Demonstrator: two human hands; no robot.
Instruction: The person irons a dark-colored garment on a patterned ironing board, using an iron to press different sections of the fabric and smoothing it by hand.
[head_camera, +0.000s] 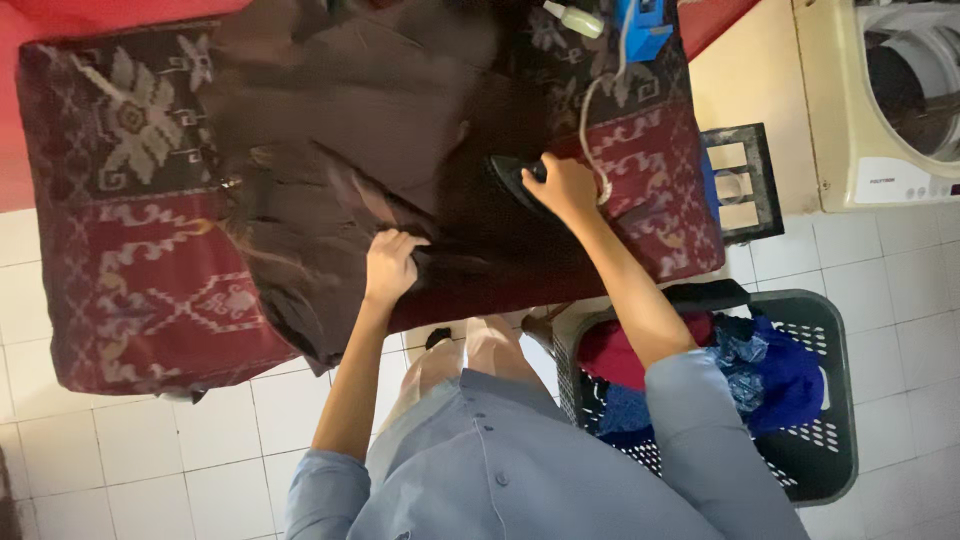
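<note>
I see my right hand (563, 187) wrapped around the handle of a dark iron (518, 180), which sits flat on the brown garment (370, 130). That garment is my landmark: it lies spread over a patterned red and dark cloth (130, 270) covering the ironing surface. My left hand (390, 265) is clenched on a bunched fold at the garment's near edge, just beside the iron and apart from it. A white cord (590, 110) runs from the iron away across the cloth, past the garment's right side, toward a blue object (643, 25) at the far edge. A pale spray bottle (575, 18) lies beside that. Below the garment and to its right, a dark laundry basket (825, 430) holds blue and red clothes on the white tiled floor (150, 470). A washing machine (890, 100) stands further right.
</note>
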